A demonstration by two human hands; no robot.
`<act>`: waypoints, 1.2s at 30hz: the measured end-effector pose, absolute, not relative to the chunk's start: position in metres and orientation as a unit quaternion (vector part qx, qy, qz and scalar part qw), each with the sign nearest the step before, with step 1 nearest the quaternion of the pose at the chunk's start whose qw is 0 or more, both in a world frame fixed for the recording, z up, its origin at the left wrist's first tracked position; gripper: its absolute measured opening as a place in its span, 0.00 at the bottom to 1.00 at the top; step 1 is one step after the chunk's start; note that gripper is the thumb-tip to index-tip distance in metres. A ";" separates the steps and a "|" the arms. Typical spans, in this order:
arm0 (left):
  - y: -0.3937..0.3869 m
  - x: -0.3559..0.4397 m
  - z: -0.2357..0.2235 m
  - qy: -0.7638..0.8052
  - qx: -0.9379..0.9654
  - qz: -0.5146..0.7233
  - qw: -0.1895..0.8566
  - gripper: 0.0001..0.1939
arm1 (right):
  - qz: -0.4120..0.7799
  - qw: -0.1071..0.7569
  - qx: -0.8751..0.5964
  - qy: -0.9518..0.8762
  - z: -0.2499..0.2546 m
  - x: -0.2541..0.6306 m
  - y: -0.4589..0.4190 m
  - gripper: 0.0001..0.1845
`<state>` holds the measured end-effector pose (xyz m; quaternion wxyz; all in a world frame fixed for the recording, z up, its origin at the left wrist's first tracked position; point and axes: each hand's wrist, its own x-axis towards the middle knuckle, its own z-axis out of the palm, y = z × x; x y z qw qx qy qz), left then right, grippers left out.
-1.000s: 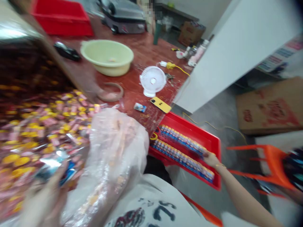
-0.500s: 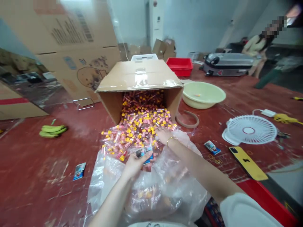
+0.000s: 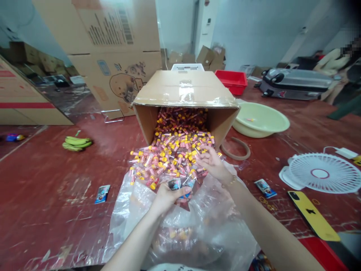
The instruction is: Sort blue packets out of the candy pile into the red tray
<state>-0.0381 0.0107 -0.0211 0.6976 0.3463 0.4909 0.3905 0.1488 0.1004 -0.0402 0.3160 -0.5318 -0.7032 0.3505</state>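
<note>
In the head view, the right hand is now over the right edge of the pile of yellow-capped tubes, whereas 1 second ago it reached into the red tray. Half-way through that second it lay flatter on the pile; now its fingers are bent and loosely spread, and I cannot tell whether the tips touch any tube. The left hand pinches blue-and-black packets between thumb and fingers, just in front of the pile, as it also did 0.5 seconds ago.

Beyond both hands, a cardboard box lies on its side, its open mouth facing them. Tubes with pink contents cover its inside and spill out onto the clear plastic sheet under the left hand. Beyond the right hand and to its right, a pale green basin holds 1 small pink-and-yellow item; a red bin sits farther back. The red tray is below the right forearm, mostly cut off. On the tabletop, 1 packet lies left of the left hand and 1 more right of the right hand.
</note>
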 end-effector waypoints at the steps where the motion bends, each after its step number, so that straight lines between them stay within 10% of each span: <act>1: 0.010 -0.038 -0.022 0.487 0.346 0.394 0.699 0.17 | 0.389 0.358 -0.499 -0.687 -0.028 0.153 0.088 0.18; 5: 0.010 -0.035 -0.025 0.479 0.353 0.409 0.692 0.17 | 0.480 0.485 -0.372 -0.629 0.008 0.162 0.046 0.17; 17: 0.004 -0.023 -0.022 0.475 0.325 0.391 0.718 0.19 | 0.520 0.442 -0.399 -0.613 -0.006 0.152 0.034 0.14; 23: 0.006 -0.004 -0.012 0.412 0.228 0.424 0.773 0.20 | 0.532 0.423 -0.388 -0.622 -0.021 0.137 -0.001 0.41; 36: 0.002 0.007 -0.003 0.394 0.246 0.442 0.767 0.22 | 0.454 0.518 -0.462 -0.559 -0.033 0.119 -0.010 0.34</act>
